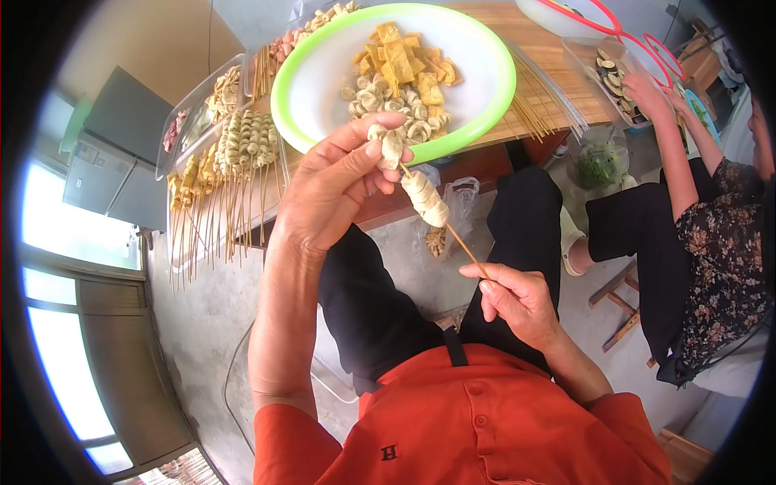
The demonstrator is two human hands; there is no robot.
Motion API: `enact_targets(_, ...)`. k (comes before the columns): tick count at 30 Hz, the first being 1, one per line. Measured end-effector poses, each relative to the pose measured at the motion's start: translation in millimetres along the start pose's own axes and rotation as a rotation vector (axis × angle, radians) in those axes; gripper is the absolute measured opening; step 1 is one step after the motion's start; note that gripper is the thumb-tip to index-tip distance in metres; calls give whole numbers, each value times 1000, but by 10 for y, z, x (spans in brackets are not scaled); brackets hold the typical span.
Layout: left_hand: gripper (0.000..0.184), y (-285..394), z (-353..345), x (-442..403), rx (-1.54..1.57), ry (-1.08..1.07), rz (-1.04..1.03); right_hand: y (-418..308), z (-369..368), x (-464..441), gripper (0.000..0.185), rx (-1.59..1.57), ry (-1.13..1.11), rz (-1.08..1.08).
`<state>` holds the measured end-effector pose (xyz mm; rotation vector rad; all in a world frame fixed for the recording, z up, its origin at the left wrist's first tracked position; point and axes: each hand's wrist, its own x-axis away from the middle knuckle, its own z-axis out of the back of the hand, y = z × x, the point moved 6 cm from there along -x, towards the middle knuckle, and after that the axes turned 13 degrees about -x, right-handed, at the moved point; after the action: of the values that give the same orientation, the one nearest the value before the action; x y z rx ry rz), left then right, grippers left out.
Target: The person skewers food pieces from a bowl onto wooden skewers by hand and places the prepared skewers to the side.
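My left hand (343,174) pinches a pale tofu-skin roll (391,147) between thumb and fingers, at the upper end of a bamboo skewer (465,245). Below it, another wound tofu-skin roll (424,200) sits threaded on the same stick. The bare lower part of the skewer is gripped by my right hand (517,301), thumb and forefinger closed round it. Just beyond my left hand stands a white basin with a green rim (495,121), holding yellow fried tofu pieces (398,58) and more pale rolls (378,97).
On the wooden table (485,24), finished skewers (242,145) lie at the left with sticks overhanging the edge. Bare skewers (529,101) lie right of the basin. Another person (719,259) sits at right, hands over a tray of sliced vegetables (608,74). A plastic bag of greens (600,162) hangs nearby.
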<state>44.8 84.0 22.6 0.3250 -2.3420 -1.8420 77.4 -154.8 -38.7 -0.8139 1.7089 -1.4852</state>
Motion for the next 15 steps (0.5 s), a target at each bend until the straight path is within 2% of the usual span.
enact_targets(3,40,-11,-40,4,-10,-21,13,20,-4,1,28,-20,6,-8)
enact_targets(15,38,-81,6,16,20,104,1,30,24,5,29,-28,33,-40)
